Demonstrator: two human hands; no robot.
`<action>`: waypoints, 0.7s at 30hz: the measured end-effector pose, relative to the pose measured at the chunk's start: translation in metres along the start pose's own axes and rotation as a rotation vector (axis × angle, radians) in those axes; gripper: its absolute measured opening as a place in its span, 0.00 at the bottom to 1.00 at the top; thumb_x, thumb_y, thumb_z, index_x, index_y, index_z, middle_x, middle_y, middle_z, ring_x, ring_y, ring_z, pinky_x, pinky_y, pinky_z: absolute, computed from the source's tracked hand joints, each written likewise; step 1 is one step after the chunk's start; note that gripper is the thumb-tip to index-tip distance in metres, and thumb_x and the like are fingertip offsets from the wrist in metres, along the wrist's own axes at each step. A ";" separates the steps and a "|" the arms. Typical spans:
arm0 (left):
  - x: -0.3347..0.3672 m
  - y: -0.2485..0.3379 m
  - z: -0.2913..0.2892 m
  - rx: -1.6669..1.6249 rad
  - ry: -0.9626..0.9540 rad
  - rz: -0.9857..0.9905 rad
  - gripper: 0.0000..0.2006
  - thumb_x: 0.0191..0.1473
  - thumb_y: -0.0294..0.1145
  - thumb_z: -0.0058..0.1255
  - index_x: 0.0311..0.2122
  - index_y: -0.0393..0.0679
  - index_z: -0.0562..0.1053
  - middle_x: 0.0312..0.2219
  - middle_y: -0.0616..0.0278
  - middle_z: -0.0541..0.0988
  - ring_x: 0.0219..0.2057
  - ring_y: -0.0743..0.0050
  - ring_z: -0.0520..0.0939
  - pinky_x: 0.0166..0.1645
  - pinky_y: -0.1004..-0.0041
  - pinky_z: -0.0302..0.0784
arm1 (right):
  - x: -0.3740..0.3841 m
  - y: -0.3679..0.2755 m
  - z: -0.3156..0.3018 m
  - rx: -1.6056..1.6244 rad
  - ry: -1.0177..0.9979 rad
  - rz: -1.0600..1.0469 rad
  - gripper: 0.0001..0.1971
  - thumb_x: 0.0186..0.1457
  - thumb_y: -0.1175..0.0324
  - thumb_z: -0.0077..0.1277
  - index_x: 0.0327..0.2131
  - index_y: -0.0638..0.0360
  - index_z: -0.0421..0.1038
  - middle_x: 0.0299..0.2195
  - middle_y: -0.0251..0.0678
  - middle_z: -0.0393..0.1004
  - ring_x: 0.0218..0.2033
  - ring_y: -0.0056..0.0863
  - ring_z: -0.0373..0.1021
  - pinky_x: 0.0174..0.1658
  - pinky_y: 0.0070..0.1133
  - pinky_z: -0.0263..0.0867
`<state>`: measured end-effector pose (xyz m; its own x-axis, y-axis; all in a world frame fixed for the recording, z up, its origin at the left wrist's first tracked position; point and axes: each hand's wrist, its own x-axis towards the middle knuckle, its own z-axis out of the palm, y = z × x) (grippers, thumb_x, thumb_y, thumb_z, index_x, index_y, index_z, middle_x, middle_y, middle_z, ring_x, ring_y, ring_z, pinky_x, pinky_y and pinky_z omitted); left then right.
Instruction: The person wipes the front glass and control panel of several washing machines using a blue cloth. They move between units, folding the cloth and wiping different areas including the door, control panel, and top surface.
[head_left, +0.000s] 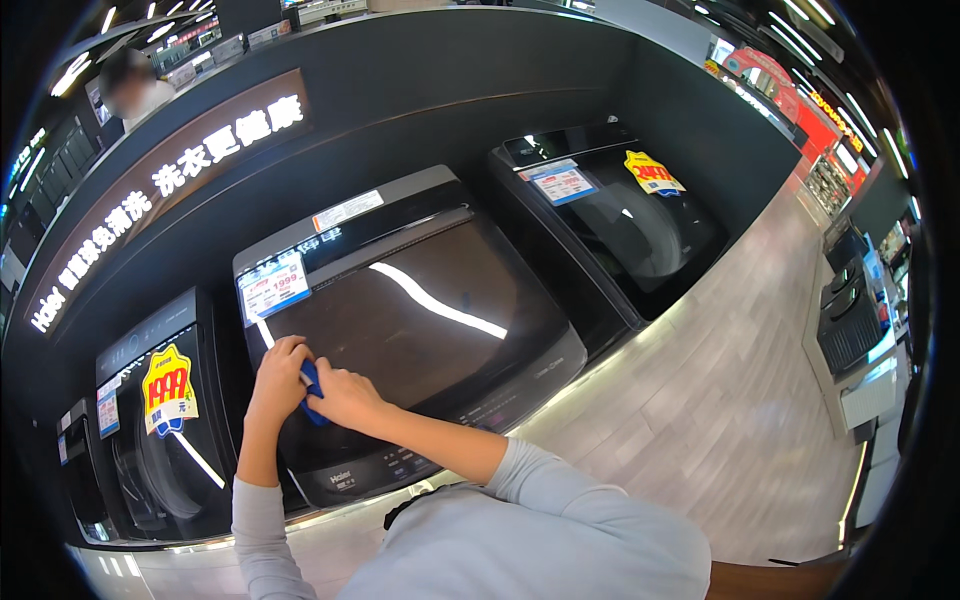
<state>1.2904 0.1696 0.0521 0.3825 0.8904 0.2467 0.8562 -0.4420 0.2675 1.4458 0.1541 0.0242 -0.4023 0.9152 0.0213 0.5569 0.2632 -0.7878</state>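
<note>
- Hands pressed together: left hand (pixel 279 378) and right hand (pixel 345 396) pinch a small blue cloth (pixel 312 392) on the dark glass lid (pixel 420 320) of a grey top-loading washing machine (pixel 350 478).
- White-and-blue price card (pixel 274 285) lies just beyond the hands.
- Black washing machine with yellow tag (pixel 165 440) stands left; another black machine (pixel 625 225) stands well right.

Both hands meet on the dark glass lid (pixel 420 320) of a top-loading washing machine (pixel 400 330). The left hand (pixel 278 378) and right hand (pixel 345 395) press a blue cloth (pixel 312 388) between them near the lid's front left corner. A price card (pixel 273 285) sits just beyond the hands. Further washers stand on either side.
</note>
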 end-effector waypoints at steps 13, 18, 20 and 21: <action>0.176 0.156 0.117 -0.146 0.042 0.421 0.17 0.33 0.19 0.56 0.36 0.39 0.74 0.47 0.50 0.74 0.53 0.50 0.72 0.56 0.61 0.68 | -0.053 0.131 -0.183 -0.155 0.266 0.358 0.27 0.50 0.54 0.55 0.47 0.63 0.63 0.34 0.54 0.77 0.39 0.54 0.74 0.43 0.40 0.69; 0.227 0.222 0.156 -0.201 0.016 0.505 0.19 0.33 0.20 0.58 0.37 0.40 0.74 0.47 0.52 0.74 0.55 0.50 0.70 0.58 0.59 0.66 | -0.085 0.165 -0.243 -0.225 0.403 0.453 0.23 0.49 0.57 0.57 0.42 0.63 0.65 0.34 0.54 0.77 0.37 0.53 0.74 0.42 0.40 0.70; 0.241 0.247 0.161 -0.209 0.007 0.544 0.19 0.33 0.19 0.58 0.37 0.41 0.73 0.48 0.53 0.73 0.55 0.51 0.69 0.59 0.60 0.64 | -0.095 0.172 -0.260 -0.287 0.454 0.483 0.21 0.49 0.59 0.58 0.39 0.64 0.64 0.32 0.53 0.77 0.36 0.52 0.75 0.41 0.40 0.70; 0.247 0.258 0.164 -0.200 0.016 0.569 0.18 0.34 0.19 0.58 0.36 0.41 0.73 0.47 0.53 0.73 0.55 0.52 0.69 0.59 0.60 0.63 | -0.101 0.175 -0.266 -0.319 0.491 0.496 0.20 0.49 0.61 0.58 0.38 0.64 0.64 0.32 0.53 0.77 0.36 0.52 0.75 0.41 0.39 0.70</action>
<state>1.6628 0.2932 0.0297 0.7548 0.5073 0.4159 0.4365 -0.8617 0.2589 1.7770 0.1892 0.0479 0.2771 0.9599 0.0413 0.8006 -0.2070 -0.5624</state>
